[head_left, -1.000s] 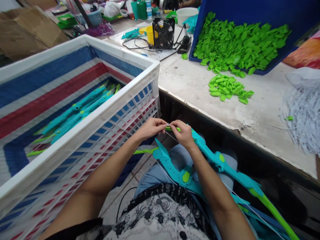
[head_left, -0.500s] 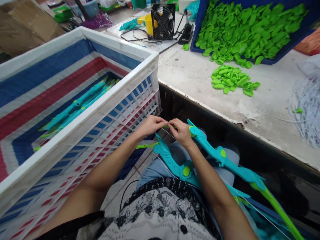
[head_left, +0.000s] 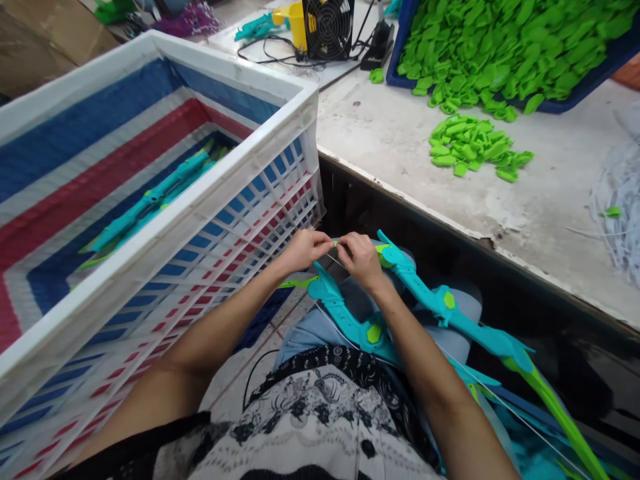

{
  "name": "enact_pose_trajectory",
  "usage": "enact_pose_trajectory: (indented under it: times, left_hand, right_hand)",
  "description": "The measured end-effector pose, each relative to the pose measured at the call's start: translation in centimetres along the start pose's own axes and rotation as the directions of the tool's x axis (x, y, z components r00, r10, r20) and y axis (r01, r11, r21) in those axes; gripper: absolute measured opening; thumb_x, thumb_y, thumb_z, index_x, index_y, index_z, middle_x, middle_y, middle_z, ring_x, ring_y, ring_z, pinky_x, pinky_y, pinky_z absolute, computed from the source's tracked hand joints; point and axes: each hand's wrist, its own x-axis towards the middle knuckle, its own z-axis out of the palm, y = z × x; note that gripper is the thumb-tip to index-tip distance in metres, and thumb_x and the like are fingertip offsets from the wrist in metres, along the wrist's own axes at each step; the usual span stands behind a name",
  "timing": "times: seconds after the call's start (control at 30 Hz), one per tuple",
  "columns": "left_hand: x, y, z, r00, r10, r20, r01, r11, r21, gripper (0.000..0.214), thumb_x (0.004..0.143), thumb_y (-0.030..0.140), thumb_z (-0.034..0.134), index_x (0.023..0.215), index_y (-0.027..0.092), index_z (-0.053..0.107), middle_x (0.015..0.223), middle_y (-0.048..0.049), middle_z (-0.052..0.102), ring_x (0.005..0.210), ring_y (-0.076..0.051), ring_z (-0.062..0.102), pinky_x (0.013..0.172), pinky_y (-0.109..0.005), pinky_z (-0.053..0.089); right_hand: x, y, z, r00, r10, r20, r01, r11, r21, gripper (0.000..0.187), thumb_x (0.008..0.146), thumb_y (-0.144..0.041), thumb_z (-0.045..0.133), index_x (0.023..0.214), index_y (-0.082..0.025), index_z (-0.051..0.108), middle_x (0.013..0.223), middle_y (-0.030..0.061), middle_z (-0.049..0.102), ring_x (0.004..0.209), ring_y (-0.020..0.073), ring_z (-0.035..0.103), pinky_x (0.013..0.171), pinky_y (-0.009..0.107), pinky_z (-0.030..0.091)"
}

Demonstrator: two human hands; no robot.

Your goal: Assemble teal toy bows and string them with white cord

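A teal and green plastic toy bow lies slantwise across my knees, with a thin white string. At its far green tip, my left hand and my right hand pinch close together, fingertips almost touching. The string end seems to be between them, though the fingers cover most of it. My right hand also covers part of the green limb. Nearer my body rests a second teal bow with green inserts, its own string running under my right forearm.
On the left stands a white plastic crate lined with striped cloth, more bows inside. The worktable carries a pile of green plastic pieces, a blue bin full of them, a fan and white strings.
The view has tilted down slightly, so the table and crate sit higher in it. Both hands stay pinched at the bow tip, a little more of the green tip showing between them.
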Motion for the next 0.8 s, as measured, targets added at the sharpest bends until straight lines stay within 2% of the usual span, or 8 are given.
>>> enact_pose_trajectory:
  times: [0.17,0.3,0.37,0.43,0.47,0.53,0.63,0.8]
  left_hand:
    - [0.7,-0.8,1.4,0.992,0.008,-0.123,-0.002,0.999,0.053,0.023,0.078,0.029,0.054,0.075,0.014,0.072,0.053,0.0015,0.056,0.054,-0.011,0.047,0.052,-0.022,0.032]
    - [-0.9,-1.2,1.8,0.974,0.063,-0.219,-0.097,0.984,-0.148,0.022,0.077,0.032,0.058,0.088,0.017,0.071,0.088,-0.0044,0.069,0.082,-0.016,0.060,0.069,-0.023,0.045]
    - [-3.8,-1.7,2.0,0.922,-0.025,-0.386,-0.075,0.967,-0.243,0.026,0.077,0.035,0.061,0.096,0.017,0.068,0.102,-0.0065,0.066,0.094,-0.018,0.059,0.071,-0.024,0.047]
    - [-7.7,-2.3,2.6,0.834,-0.282,-0.475,0.086,0.915,-0.393,0.028,0.077,0.039,0.061,0.092,0.016,0.066,0.094,-0.0068,0.066,0.082,-0.016,0.060,0.059,-0.021,0.045]
    - [-9.7,-2.6,3.2,0.792,-0.444,-0.419,0.207,0.841,-0.500,0.027,0.076,0.040,0.062,0.087,0.015,0.065,0.085,-0.0063,0.065,0.070,-0.014,0.059,0.050,-0.020,0.042]
    - [-12.7,-3.3,4.7,0.700,-0.706,-0.105,0.465,0.562,-0.684,0.026,0.072,0.036,0.067,0.080,0.012,0.063,0.070,-0.0048,0.062,0.052,-0.010,0.053,0.038,-0.018,0.030]
    - [-13.7,-4.1,7.2,0.586,-0.762,0.276,0.607,0.188,-0.772,0.016,0.068,0.023,0.069,0.073,0.011,0.059,0.061,-0.0042,0.060,0.042,-0.008,0.047,0.034,-0.017,0.020]
    - [-11.4,-4.3,8.7,0.620,-0.734,0.277,0.527,0.128,-0.840,0.010,0.072,0.011,0.064,0.069,0.013,0.055,0.056,0.0002,0.057,0.047,-0.008,0.051,0.042,-0.017,0.033]
  right_hand:
    - [0.1,0.7,1.4,0.982,0.147,-0.119,-0.158,0.983,-0.098,0.013,0.086,-0.021,0.048,0.076,-0.019,0.055,0.074,0.0041,0.057,0.074,0.0194,0.051,0.074,0.034,0.033]
    - [0.2,1.0,1.3,0.987,0.142,-0.076,-0.149,0.985,-0.091,0.014,0.088,-0.022,0.048,0.079,-0.018,0.058,0.077,0.0040,0.061,0.077,0.0191,0.055,0.077,0.033,0.034]
    - [-0.1,0.9,0.7,0.989,0.124,-0.083,-0.132,0.986,-0.097,0.015,0.089,-0.023,0.047,0.082,-0.018,0.060,0.080,0.0048,0.064,0.079,0.0198,0.056,0.077,0.034,0.035]
    - [-0.5,0.3,0.1,0.983,0.121,-0.137,-0.133,0.987,-0.085,0.016,0.090,-0.024,0.047,0.086,-0.018,0.061,0.083,0.0063,0.064,0.082,0.0207,0.057,0.077,0.034,0.037]
    - [-0.7,-0.2,0.0,0.982,0.111,-0.156,-0.122,0.990,-0.065,0.017,0.090,-0.024,0.046,0.088,-0.018,0.061,0.084,0.0069,0.064,0.082,0.0208,0.057,0.078,0.035,0.038]
    - [-1.0,-1.6,0.2,0.991,0.053,-0.124,-0.055,0.998,-0.006,0.019,0.092,-0.023,0.043,0.091,-0.017,0.062,0.085,0.0077,0.063,0.083,0.0203,0.056,0.078,0.034,0.041]
    - [-1.2,-4.2,1.9,0.988,-0.107,0.114,0.100,0.993,0.063,0.021,0.092,-0.026,0.045,0.097,-0.017,0.062,0.093,0.0096,0.062,0.090,0.0205,0.054,0.081,0.034,0.044]
    - [-1.3,-6.1,5.8,0.821,-0.157,0.550,0.198,0.980,-0.016,0.052,0.079,-0.045,0.064,0.122,-0.016,0.054,0.117,0.0142,0.056,0.113,0.0290,0.045,0.103,0.053,0.028]
